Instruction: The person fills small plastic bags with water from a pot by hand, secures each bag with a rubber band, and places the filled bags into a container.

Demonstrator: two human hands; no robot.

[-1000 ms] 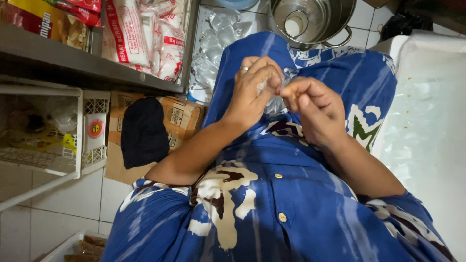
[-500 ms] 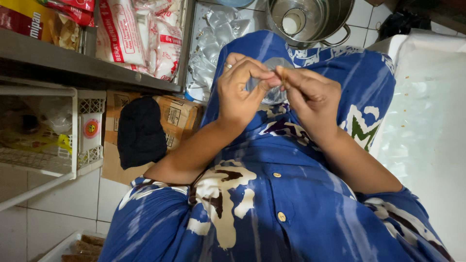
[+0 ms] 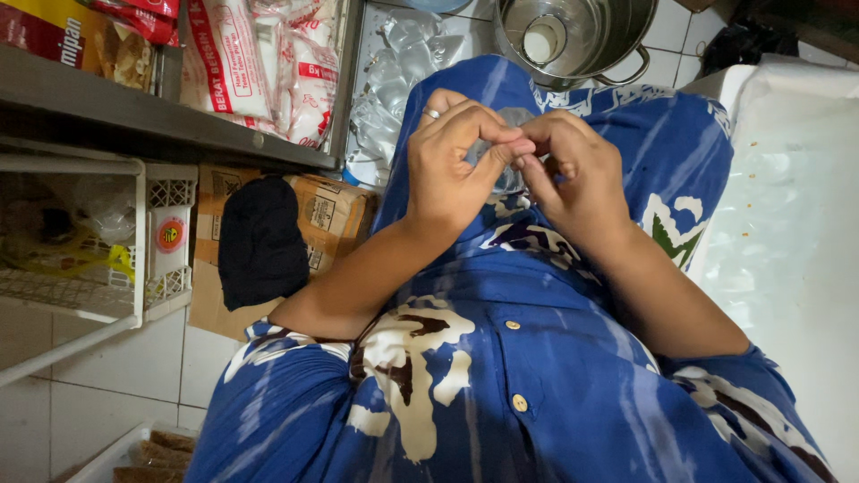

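Where fingertips meet, left hand [image 3: 456, 170] and right hand [image 3: 573, 174] pinch clear plastic [image 3: 506, 179] — mostly hidden, each grip closed.

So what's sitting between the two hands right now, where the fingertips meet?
In the head view, a small piece of clear plastic is pinched between the left hand and right hand, over the blue patterned shirt.

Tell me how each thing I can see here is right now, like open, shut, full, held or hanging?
left hand: closed, pinching the clear plastic bag
right hand: closed, pinching the same bag
clear plastic bag: held between both hands, crumpled
steel pot: uncovered, a pale round thing inside
white basket: holding bags
black cloth: draped over cardboard box
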